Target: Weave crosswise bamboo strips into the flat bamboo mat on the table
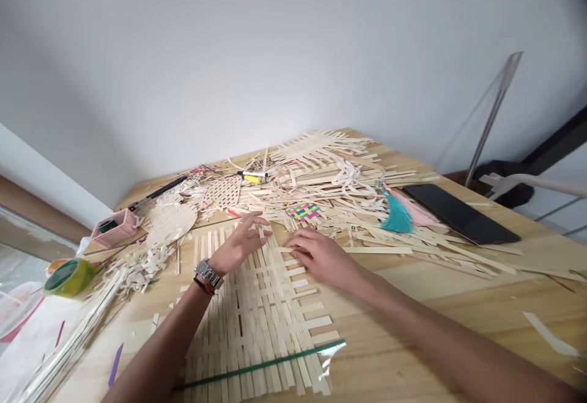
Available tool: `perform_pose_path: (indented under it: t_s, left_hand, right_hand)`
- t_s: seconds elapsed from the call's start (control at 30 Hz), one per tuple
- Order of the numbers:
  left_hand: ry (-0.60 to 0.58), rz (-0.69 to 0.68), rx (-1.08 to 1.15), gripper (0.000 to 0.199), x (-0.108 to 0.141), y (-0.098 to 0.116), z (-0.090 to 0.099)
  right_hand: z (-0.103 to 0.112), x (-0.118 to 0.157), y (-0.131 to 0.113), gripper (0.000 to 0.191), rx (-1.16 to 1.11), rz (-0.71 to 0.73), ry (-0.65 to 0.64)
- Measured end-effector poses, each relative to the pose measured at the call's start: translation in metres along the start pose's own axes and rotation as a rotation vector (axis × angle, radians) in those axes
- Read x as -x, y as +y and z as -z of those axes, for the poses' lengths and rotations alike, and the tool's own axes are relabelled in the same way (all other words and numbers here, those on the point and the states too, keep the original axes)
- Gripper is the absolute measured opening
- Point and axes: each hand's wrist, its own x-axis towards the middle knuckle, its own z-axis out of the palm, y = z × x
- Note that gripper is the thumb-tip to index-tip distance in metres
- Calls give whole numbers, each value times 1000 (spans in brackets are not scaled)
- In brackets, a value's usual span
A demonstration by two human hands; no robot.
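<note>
A mat of pale woven strips (250,305) lies on the wooden table, crossed near its front edge by a dark green strip (261,365) with clear tape at its right end. My left hand (241,245), with a metal watch at the wrist, is over the mat's upper part, its fingers apart and nothing in them. At the mat's upper right edge, my right hand (316,255) has its fingers bent together around the end of a pale strip (380,250) or right beside it; the fingertips are small and partly hidden.
Loose strips pile up behind the mat, with a colourful woven piece (303,211) and markers (252,177). A black phone (461,212) and teal tassel (397,212) lie right. A pink box (114,229), yellow-green tape roll (68,277) and strip bundle (77,329) are left.
</note>
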Motion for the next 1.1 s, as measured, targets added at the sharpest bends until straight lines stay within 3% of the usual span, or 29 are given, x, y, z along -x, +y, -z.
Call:
perform_pose_path:
  t_s: [0.3,0.43,0.63,1.1]
  left_hand:
    - [-22,-85,92,30,3,-15,9]
    - [28,-123,102,23,5,-24,9]
    - [155,-246,-134,16,7,-26,6]
    - [165,-93,-84,19,3,-24,3]
  right_hand:
    - [-1,2,4,19,-21,-32,2]
    - [1,4,1,19,-32,-58,10]
    - [5,7,1,20,-83,-77,40]
    - [12,6,-10,22,-77,-83,86]
